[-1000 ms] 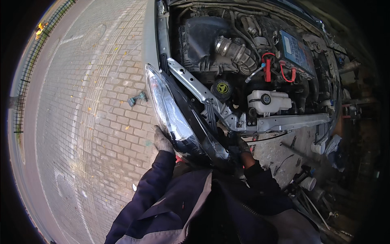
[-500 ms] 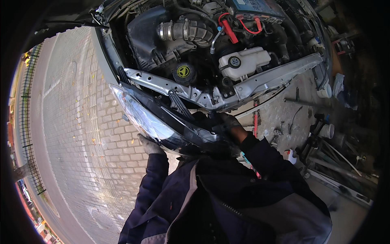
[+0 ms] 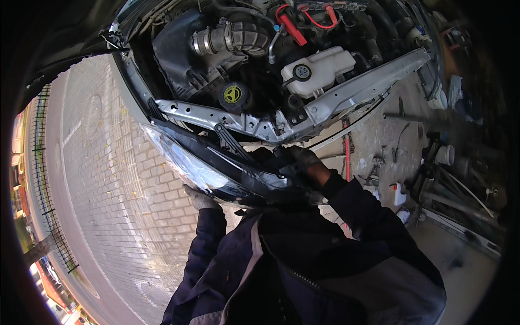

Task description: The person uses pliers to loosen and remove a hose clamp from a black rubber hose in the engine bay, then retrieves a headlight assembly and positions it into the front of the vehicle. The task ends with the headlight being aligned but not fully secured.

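A car headlight (image 3: 189, 162) with a clear lens and black housing lies slantwise against the front corner of an open engine bay. Gloved, my left hand (image 3: 201, 198) curls around its outer lower edge. My right hand (image 3: 304, 158), in a dark glove, grips the inner end of the housing; its fingertips are partly lost in shadow. A black bracket arm (image 3: 230, 142) rises from the headlight toward the silver crossmember (image 3: 211, 115). The near end of the headlight rests close to my jacket.
Behind the crossmember sit a white fluid reservoir (image 3: 319, 73), a black cap with a yellow symbol (image 3: 233, 95), a ribbed intake hose (image 3: 233, 39) and a red clamp (image 3: 292, 28). Paving bricks (image 3: 157, 173) spread at left. Tools, metal rods and a white bottle (image 3: 398, 194) lie on the right floor.
The view has shifted, so the engine bay appears a little farther left and higher. Both hands stay on the headlight, which keeps nearly the same position against the car.
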{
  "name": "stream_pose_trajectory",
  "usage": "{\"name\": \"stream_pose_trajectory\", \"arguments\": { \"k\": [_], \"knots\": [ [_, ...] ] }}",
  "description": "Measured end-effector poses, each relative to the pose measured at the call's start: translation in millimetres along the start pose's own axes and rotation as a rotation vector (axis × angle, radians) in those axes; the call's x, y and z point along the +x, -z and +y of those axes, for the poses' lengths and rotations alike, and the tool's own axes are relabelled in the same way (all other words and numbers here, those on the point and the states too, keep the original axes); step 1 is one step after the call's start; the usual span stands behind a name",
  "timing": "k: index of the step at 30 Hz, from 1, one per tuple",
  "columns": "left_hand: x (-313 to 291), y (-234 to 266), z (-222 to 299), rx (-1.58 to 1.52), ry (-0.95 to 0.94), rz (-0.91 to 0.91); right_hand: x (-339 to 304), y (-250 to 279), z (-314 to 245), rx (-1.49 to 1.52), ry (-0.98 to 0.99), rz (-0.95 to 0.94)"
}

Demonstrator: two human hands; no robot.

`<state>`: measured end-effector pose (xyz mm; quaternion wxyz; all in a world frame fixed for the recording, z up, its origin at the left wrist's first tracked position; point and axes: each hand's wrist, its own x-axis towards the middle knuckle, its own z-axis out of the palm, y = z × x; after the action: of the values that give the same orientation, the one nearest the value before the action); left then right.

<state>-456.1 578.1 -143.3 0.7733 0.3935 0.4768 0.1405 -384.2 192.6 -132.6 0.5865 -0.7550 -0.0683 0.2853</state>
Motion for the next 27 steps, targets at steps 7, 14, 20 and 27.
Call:
{"name": "stream_pose_trajectory", "arguments": {
  "k": [7, 14, 20, 27],
  "knots": [
    [2.3, 3.4, -2.0, 0.015, 0.009, 0.067, 0.6, 0.3, 2.8, -0.145, 0.063, 0.024],
    [13.0, 12.8, -9.9, 0.036, -0.013, 0.099, -3.1, -3.9, -10.8, 0.205, -0.052, 0.015],
    [8.0, 10.3, -7.6, 0.048, -0.024, 0.073, 0.5, -4.7, -8.0, 0.224, -0.129, 0.009],
    [-5.4, 1.5, -2.2, 0.070, -0.034, 0.113, -0.3, -6.9, -0.6, 0.310, -0.088, 0.018]
  ]
}}
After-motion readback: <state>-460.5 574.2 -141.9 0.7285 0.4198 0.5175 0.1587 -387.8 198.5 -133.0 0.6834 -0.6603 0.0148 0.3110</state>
